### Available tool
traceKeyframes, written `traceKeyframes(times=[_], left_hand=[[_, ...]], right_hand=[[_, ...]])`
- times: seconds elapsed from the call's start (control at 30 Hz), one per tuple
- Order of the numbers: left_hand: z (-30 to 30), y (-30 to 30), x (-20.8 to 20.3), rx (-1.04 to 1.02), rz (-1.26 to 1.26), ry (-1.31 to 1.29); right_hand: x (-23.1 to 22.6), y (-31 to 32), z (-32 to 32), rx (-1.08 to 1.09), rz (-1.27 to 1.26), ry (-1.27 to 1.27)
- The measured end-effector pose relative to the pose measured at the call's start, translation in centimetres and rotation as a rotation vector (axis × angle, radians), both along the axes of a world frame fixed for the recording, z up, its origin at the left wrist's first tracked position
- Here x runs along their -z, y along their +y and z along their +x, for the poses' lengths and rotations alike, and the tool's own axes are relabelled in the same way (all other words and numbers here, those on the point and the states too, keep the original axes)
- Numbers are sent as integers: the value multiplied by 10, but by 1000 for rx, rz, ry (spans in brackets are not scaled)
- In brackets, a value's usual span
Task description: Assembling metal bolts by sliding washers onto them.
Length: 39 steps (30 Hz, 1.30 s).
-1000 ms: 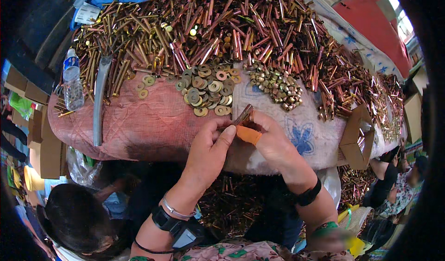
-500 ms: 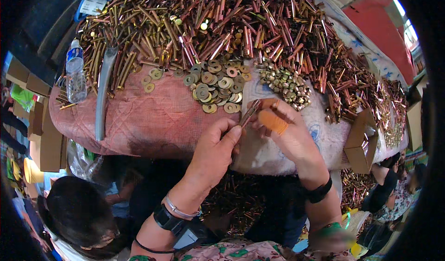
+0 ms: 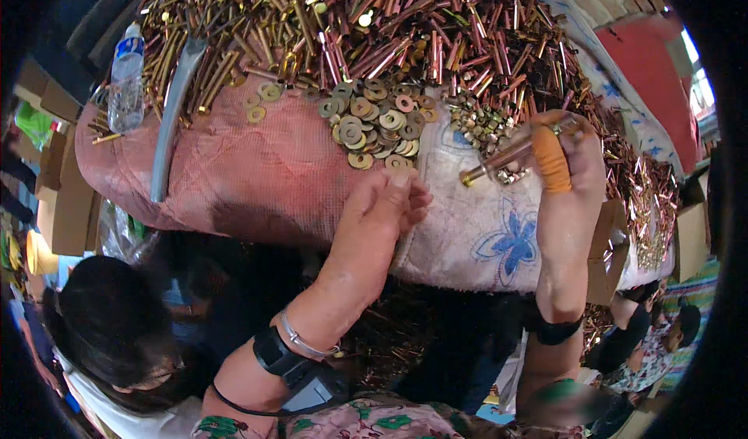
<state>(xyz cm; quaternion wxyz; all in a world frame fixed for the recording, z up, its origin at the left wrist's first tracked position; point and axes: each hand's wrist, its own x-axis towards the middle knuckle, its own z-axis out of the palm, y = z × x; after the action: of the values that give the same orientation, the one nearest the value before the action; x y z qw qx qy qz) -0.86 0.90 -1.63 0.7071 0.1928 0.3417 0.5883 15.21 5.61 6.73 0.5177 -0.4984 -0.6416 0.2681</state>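
Observation:
My right hand (image 3: pixel 573 158), an orange finger cot on one finger, is closed round a sleeve anchor (image 3: pixel 499 161). The anchor's brassy end points left, over the edge of a heap of small shiny nuts (image 3: pixel 485 123). My left hand (image 3: pixel 382 209) is at the near edge of a pile of flat washers (image 3: pixel 378 123). Its thumb and fingers are drawn together, and whatever lies between them is hidden. Behind both hands spreads a large heap of pinkish and brassy metal sleeves and bolts (image 3: pixel 436 42).
A padded pink cover (image 3: pixel 273 158) and a white cloth with blue flowers (image 3: pixel 467 244) form the work surface. At left are a clear plastic bottle (image 3: pixel 126 81) and a grey strip (image 3: pixel 178 119). A cardboard box (image 3: pixel 608 252) stands at right. Another person (image 3: pixel 117 322) sits at lower left.
My hands have parted. The right hand has swung right and up, carrying the anchor; the left has moved up to the washers. The whole view has shifted slightly.

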Motion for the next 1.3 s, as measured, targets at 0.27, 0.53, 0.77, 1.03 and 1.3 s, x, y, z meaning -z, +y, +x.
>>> traceKeyframes(times=[0.27, 0.53, 0.77, 1.03, 1.3], left_hand=[[3, -1, -8, -38, 18, 160], [8, 3, -5, 5, 42, 252], [10, 2, -7, -2, 102, 300], [3, -1, -6, -30, 45, 256], [10, -1, -10, -27, 169, 422]], right_hand=[[56, 5, -1, -63, -14, -53], [70, 6, 2, -37, 60, -183], [61, 8, -1, -13, 93, -155], [30, -6, -12, 85, 182, -59], [64, 0, -6, -40, -96, 45]])
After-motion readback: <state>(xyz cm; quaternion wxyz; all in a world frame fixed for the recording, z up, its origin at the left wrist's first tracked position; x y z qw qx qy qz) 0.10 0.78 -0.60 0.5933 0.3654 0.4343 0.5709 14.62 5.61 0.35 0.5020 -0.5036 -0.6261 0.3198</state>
